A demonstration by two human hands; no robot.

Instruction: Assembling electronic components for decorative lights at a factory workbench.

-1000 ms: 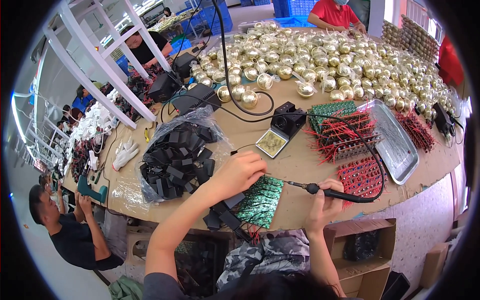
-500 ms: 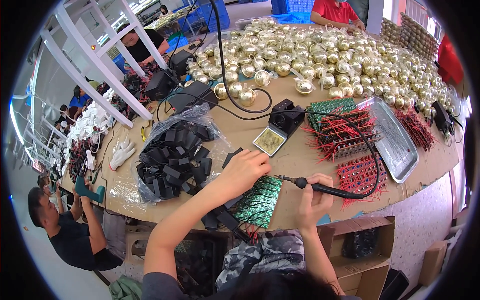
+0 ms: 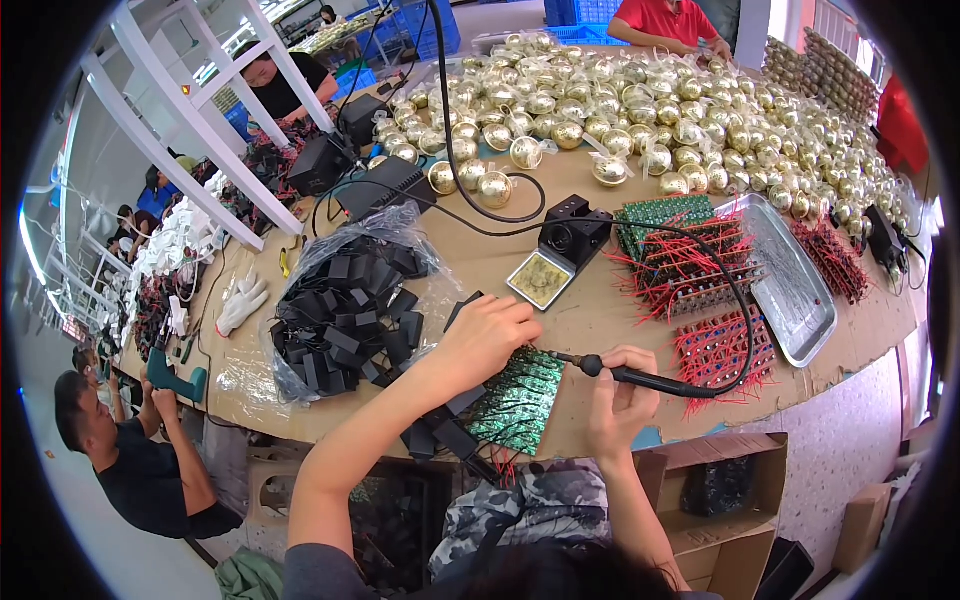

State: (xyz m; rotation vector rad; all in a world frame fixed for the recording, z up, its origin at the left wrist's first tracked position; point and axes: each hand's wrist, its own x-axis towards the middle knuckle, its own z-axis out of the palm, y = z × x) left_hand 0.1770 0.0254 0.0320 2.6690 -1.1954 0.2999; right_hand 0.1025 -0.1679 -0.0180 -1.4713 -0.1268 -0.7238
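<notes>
The right hand [image 3: 622, 395] has its grip closed round a soldering iron [image 3: 680, 385], whose tip points left to the far edge of the green circuit board [image 3: 522, 405]. The board lies on the table [image 3: 615, 310], left of that grip. The left hand [image 3: 490, 340] bends over its far side; I can't tell what those fingers pinch.

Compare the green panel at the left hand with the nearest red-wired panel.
Black wires cross the green panel; red wires cross the red-wired panel. The left hand is at the green panel's upper edge; no hand is on the red-wired panel. Both lie on the tabletop.
</notes>
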